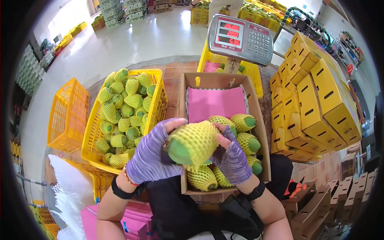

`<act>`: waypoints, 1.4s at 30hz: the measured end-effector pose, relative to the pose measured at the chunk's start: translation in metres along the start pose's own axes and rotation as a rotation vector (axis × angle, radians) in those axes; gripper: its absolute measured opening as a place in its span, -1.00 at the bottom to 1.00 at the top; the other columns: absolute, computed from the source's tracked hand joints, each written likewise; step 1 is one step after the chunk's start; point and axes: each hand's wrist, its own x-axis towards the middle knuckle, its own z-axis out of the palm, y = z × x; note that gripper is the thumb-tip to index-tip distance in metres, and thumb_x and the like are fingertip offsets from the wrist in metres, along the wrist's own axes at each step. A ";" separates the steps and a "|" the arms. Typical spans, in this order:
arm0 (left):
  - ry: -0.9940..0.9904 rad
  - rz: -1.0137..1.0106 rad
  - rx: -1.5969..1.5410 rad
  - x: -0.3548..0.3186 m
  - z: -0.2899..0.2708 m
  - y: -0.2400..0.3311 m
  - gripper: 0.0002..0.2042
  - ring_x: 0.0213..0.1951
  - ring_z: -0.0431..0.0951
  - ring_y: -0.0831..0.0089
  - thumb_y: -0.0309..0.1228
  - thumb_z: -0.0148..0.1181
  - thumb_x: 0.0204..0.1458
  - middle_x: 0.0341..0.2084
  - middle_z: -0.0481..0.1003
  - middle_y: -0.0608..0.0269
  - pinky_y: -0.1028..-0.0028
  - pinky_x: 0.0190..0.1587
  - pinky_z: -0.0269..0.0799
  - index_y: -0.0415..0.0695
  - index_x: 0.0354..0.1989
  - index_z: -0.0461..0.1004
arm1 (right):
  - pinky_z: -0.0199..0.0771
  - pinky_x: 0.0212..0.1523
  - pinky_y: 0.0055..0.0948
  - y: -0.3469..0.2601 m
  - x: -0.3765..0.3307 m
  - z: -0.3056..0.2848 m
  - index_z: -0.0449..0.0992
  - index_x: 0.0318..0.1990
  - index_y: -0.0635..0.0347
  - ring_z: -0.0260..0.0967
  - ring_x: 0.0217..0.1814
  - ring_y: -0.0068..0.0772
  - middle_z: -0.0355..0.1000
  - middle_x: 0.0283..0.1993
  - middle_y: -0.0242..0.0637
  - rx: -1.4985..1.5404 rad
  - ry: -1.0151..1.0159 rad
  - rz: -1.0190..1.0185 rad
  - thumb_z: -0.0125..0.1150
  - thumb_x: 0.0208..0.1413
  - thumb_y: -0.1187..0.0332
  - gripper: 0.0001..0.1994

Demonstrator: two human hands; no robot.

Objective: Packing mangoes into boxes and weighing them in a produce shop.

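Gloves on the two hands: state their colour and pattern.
The fingerless gloves on the left hand and right hand are purple with fine lighter streaks, seen in the head view.

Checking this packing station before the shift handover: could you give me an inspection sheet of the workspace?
Surface: tiled floor, bare in the middle.
Job's things: netted mango held over the cardboard box; netted mangoes and a pink sheet inside.
Clutter: yellow crate of netted mangoes, empty yellow crate, foam nets, stacked yellow cartons.
Grips: left hand and right hand, both gloved, on the mango.
Cables: nothing seen.
Surroundings: weighing scale; distant crates.
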 end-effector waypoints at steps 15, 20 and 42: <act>0.086 -0.238 -0.519 -0.001 0.029 0.002 -0.26 0.09 0.27 0.34 -0.48 0.37 -0.33 0.06 0.24 0.15 0.37 0.12 0.21 -0.20 0.13 0.17 | 0.44 -0.04 -0.41 0.014 -0.014 -0.016 0.23 0.03 0.08 0.32 0.00 -0.44 0.30 -0.04 -0.33 0.245 0.052 -0.175 0.08 0.08 0.45 -0.65; 0.222 -0.266 -0.913 0.007 0.040 0.019 -0.31 0.09 0.28 0.34 -0.33 0.23 -0.14 0.06 0.23 0.14 0.37 0.12 0.22 -0.21 0.20 0.05 | 0.48 -0.06 -0.42 0.014 -0.014 -0.011 0.32 -0.10 0.07 0.35 -0.05 -0.46 0.35 -0.09 -0.36 0.365 0.020 -0.133 0.08 0.08 0.47 -0.78; 0.332 -0.324 -0.668 0.003 0.048 0.008 -0.28 -0.07 0.36 0.50 -0.52 0.40 -0.35 -0.13 0.34 0.27 0.47 -0.01 0.35 -0.12 0.07 0.16 | 0.29 0.13 -0.18 -0.008 -0.020 -0.012 0.19 0.12 0.25 0.17 0.19 -0.17 0.21 0.13 -0.09 0.262 -0.169 0.021 -0.03 0.12 -0.01 -0.43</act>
